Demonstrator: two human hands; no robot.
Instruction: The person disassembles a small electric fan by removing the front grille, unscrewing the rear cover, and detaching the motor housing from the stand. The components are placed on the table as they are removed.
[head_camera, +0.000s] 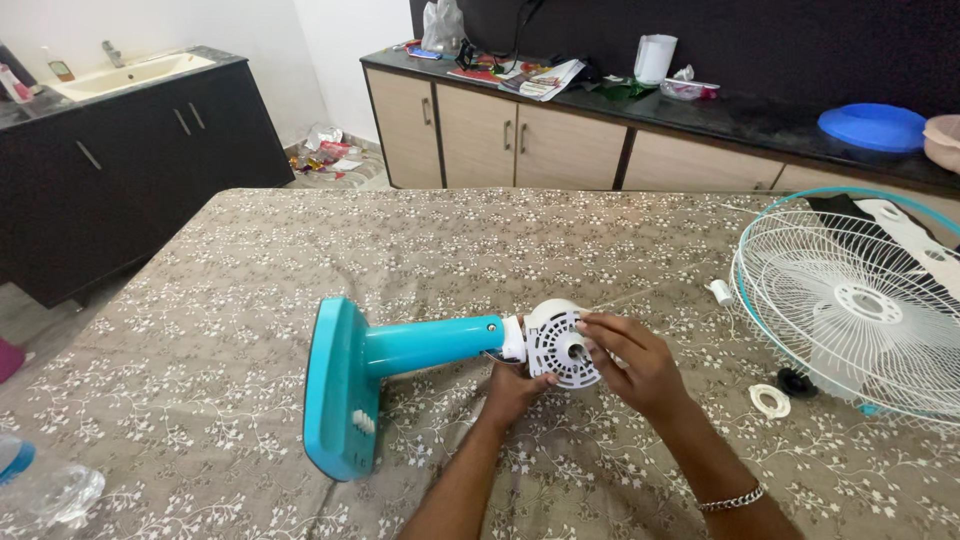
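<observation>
The teal fan body (400, 365) lies on its side on the patterned cloth of the bench (250, 260), its flat base (340, 390) standing on edge toward the left and its neck running right to the white motor housing (558, 342). Both hands meet at that housing. The left hand (515, 388) cups it from below, fingers closed around its lower edge, while the right hand (632, 362) covers the front, fingertips pinched at the motor shaft (578, 350). The work at the shaft looks best done with the left hand bracing firmly, since a body resting on its side could roll — the base edge gives only a narrow footing.

To the right, well apart, rests the white wire fan guard (860, 305) with a teal rim. Between guard and hands lie a small white ring (770, 401), a black knob (796, 381) and a little white plug-like piece (720, 291) — loose parts an elbow could sweep off. A clear plastic bottle (45, 490) sits at the near left corner.
</observation>
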